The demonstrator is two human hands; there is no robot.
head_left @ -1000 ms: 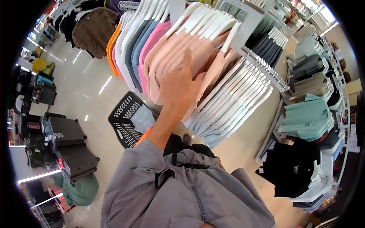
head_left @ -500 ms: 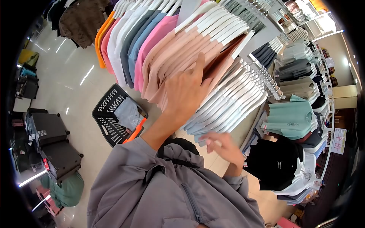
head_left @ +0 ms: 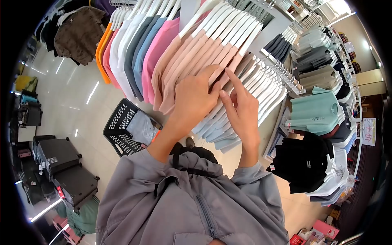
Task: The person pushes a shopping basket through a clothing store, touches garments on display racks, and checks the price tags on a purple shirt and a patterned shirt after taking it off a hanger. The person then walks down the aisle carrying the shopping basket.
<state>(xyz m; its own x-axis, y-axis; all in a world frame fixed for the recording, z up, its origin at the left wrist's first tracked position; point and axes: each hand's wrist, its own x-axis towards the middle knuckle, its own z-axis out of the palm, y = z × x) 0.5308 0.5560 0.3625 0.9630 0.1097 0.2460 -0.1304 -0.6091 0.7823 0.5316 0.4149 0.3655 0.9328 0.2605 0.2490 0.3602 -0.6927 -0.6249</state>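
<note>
The fingers of the left hand [head_left: 192, 94] lay bent against the peach shirts [head_left: 188, 57], while the forefinger and thumb of the right hand [head_left: 244, 112] stood apart at the nearest one's edge; whether either hand gripped cloth could not be told. The peach shirts hung from white hangers [head_left: 250, 37] beside a pink shirt [head_left: 160, 49], their long axes slanting from upper right to lower left. Farther out, a black shirt [head_left: 304, 161] bore white print (too small to read), and a sign [head_left: 369, 132] read 半价.
</note>
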